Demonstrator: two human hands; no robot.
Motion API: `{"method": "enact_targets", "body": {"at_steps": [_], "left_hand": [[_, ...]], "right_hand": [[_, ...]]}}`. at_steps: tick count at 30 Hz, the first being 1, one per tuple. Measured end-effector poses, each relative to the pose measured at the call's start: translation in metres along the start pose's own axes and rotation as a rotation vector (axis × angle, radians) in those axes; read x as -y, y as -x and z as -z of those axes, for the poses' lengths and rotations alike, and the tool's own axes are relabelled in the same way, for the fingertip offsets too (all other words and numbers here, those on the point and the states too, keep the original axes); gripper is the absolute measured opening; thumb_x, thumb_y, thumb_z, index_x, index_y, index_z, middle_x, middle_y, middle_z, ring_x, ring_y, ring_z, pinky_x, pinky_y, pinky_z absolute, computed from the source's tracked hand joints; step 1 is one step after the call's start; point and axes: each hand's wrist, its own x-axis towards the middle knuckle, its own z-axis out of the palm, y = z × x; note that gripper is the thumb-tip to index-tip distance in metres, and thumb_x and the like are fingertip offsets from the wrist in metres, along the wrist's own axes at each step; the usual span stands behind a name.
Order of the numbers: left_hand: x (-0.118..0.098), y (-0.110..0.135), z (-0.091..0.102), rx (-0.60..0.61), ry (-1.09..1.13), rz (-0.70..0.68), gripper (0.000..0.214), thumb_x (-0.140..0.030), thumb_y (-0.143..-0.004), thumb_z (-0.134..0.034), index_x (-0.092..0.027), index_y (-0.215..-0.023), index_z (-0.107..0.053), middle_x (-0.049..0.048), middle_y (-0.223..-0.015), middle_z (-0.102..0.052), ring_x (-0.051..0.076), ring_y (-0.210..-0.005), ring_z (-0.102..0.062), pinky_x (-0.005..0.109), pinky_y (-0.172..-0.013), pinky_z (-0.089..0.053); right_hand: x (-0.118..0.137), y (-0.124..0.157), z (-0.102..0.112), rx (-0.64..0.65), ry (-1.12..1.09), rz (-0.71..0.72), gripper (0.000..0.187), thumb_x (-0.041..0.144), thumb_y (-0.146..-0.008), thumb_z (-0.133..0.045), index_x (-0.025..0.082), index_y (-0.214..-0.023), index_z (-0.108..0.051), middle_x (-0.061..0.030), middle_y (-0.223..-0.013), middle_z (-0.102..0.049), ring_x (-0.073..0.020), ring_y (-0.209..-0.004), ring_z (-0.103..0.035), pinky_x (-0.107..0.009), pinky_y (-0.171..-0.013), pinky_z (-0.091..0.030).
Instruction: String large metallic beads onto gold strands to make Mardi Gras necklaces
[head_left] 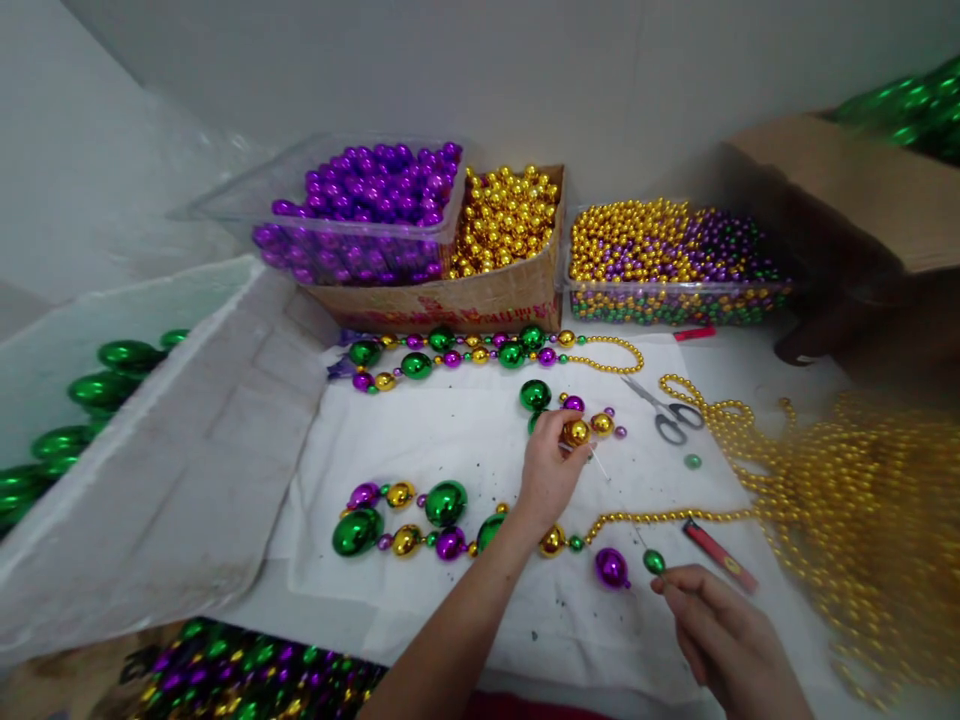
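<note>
My left hand is closed with its fingertips on a shiny gold bead. Beside it lie another gold bead, a purple bead and a large green bead. My right hand pinches a thin thread, and a small green bead sits on that thread just past the fingertips. Left of it rests a big purple bead. A bead strand with large green beads runs under my left forearm, which hides part of it, and continues as a small gold bead chain.
A finished-looking bead necklace lies farther back on the white cloth. Scissors and a red lighter are at the right, near heaped gold chains. Behind stand a purple-bead tub, a cardboard box and a mixed-bead tub.
</note>
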Motion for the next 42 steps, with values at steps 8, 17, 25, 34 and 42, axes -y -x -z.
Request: {"method": "enact_targets", "body": {"at_steps": [8, 17, 25, 34, 42], "left_hand": [[0.005, 0.002, -0.002, -0.048, 0.030, -0.022, 0.036, -0.011, -0.073, -0.067, -0.019, -0.106, -0.058, 0.0058, -0.104, -0.058, 0.019, -0.095, -0.057, 0.026, -0.070, -0.049], [0.001, 0.006, -0.001, -0.049, -0.019, -0.064, 0.042, -0.010, -0.074, -0.064, -0.021, -0.113, -0.054, 0.0057, -0.113, -0.058, 0.020, -0.101, -0.057, 0.026, -0.070, -0.049], [-0.008, 0.015, -0.005, -0.014, -0.097, -0.169, 0.043, -0.005, -0.078, -0.056, -0.022, -0.116, -0.048, 0.0057, -0.116, -0.056, 0.019, -0.102, -0.055, 0.031, -0.081, -0.049], [-0.017, 0.036, -0.020, 0.007, 0.247, -0.106, 0.043, -0.001, -0.077, -0.051, -0.023, -0.114, -0.052, 0.0077, -0.133, -0.041, 0.020, -0.116, -0.049, 0.032, -0.091, -0.047], [-0.039, 0.019, -0.014, -0.017, 0.779, 0.322, 0.032, -0.037, -0.085, -0.057, -0.018, -0.111, -0.056, 0.0088, -0.107, -0.066, 0.017, -0.085, -0.064, 0.028, -0.072, -0.049]], "right_hand": [[-0.004, -0.006, 0.008, 0.077, 0.100, -0.017, 0.044, 0.059, -0.071, -0.066, 0.016, -0.079, -0.067, 0.0057, -0.042, -0.034, -0.0080, -0.040, -0.031, -0.022, -0.040, -0.019], [-0.008, -0.009, 0.012, 0.078, 0.117, -0.015, 0.045, 0.060, -0.073, -0.064, 0.016, -0.083, -0.066, 0.0057, -0.043, -0.035, -0.0086, -0.041, -0.032, -0.022, -0.042, -0.018], [0.000, -0.008, -0.002, -0.030, 0.044, 0.013, 0.040, 0.055, -0.073, -0.066, 0.016, -0.080, -0.064, 0.0074, -0.042, -0.030, -0.0069, -0.041, -0.027, -0.022, -0.044, -0.014], [-0.009, -0.018, -0.009, -0.073, -0.020, 0.090, 0.036, 0.051, -0.074, -0.067, 0.017, -0.085, -0.064, 0.0066, -0.047, -0.035, -0.0080, -0.045, -0.031, -0.022, -0.045, -0.019], [0.011, -0.044, -0.009, -0.037, 0.122, 0.247, 0.031, 0.048, -0.078, -0.065, 0.018, -0.082, -0.061, 0.0045, -0.052, -0.044, -0.0096, -0.047, -0.037, -0.022, -0.041, -0.025]]}}
